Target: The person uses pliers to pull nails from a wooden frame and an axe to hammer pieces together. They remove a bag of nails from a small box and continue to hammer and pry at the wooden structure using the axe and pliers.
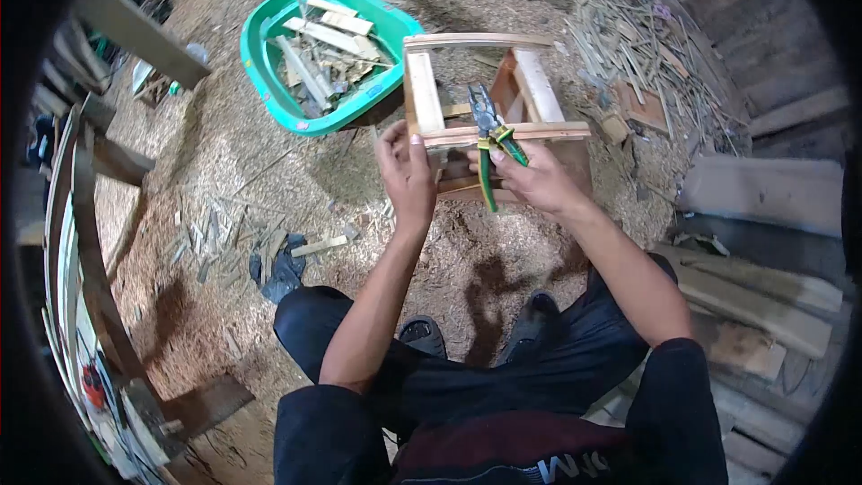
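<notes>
Looking down past a maroon shirt front (503, 449) to dark trousers (377, 332), with knees bent and spread and dark sandals (422, 337) set between them on sawdust (404, 260). To the right, beside the knee, a stack of planks (754, 296); to the left, a small red object (92, 386), too blurred to name. Near the left knee, a crumpled dark plastic bag (283, 274) just beside a short pale stick (321, 245).

Held out beyond the knees in front — a wooden frame (425, 94), with pale uprights and slightly curved rails. Gripping its near left corner with the left hand (409, 175), thumb up against the near rail (557, 130), fingers wrapped along the outer side. Closed with the right hand (539, 181) around pliers (486, 114) with green-and-yellow handles a little apart — crossing the near rail, head pointing away over the opening. Cannot tell whether also pressing the frame with the half-hidden right fingers.

Farther out, to the left of the frame, a green basin (269, 94) loaded with wood offcuts (337, 40). Beyond to the right, a loose heap of thin sticks (620, 45) beside a wooden wall (745, 0).
</notes>
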Available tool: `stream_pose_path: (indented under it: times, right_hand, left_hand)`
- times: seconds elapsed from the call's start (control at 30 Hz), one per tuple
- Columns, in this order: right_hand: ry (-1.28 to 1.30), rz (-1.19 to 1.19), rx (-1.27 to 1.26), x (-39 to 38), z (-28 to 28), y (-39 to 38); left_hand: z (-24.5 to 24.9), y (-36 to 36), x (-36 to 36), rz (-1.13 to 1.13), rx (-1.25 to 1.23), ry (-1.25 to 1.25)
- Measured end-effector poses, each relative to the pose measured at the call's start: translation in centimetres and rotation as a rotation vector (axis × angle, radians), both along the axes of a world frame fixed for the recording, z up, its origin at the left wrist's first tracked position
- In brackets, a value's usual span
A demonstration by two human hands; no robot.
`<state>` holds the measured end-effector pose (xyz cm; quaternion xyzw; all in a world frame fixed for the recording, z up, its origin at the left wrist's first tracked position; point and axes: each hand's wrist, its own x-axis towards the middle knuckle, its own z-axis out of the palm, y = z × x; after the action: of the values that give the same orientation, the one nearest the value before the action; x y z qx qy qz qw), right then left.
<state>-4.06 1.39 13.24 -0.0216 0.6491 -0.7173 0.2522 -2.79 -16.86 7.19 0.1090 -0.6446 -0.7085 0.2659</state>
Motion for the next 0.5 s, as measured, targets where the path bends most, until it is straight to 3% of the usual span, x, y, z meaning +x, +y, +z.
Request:
stream_pose_path:
  times: [0.03,0.07,0.17,0.2,0.27,0.3,0.37,0.43,0.5]
  right_hand:
    - [0.001,-0.011,-0.049,0.0,-0.9,1.0]
    - [0.002,0.010,-0.026,-0.1,-1.5,2.3]
    - [-0.055,-0.028,-0.007,1.0,1.0,5.7]
    - [-0.083,-0.056,-0.010,1.7,2.4,6.8]
    - [-0.112,-0.111,0.080,2.1,1.5,10.9]
    - [-0.150,-0.129,0.172,2.2,2.2,12.8]
    - [-0.063,-0.131,0.447,2.2,0.5,17.7]
    - [0.147,-0.147,0.772,2.6,-3.5,22.3]
    - [0.199,-0.244,0.994,3.2,-9.8,25.7]
  left_hand:
    - [2.1,0.7,0.4,-0.032,-0.032,0.051]
    - [1.8,0.8,-0.1,0.043,-0.372,0.150]
    - [3.3,3.7,0.3,-0.139,-0.513,0.301]
    - [2.8,6.1,0.0,-0.169,-0.288,0.424]
    - [2.7,8.8,1.3,-0.395,-0.199,0.255]
    - [2.8,10.3,1.1,-0.402,-0.307,0.368]
    - [1.9,13.6,1.2,-0.573,-0.350,0.313]
    - [-1.8,17.3,0.8,-0.764,-0.382,0.198]
    - [-6.3,21.2,-0.2,-0.910,-0.451,0.086]
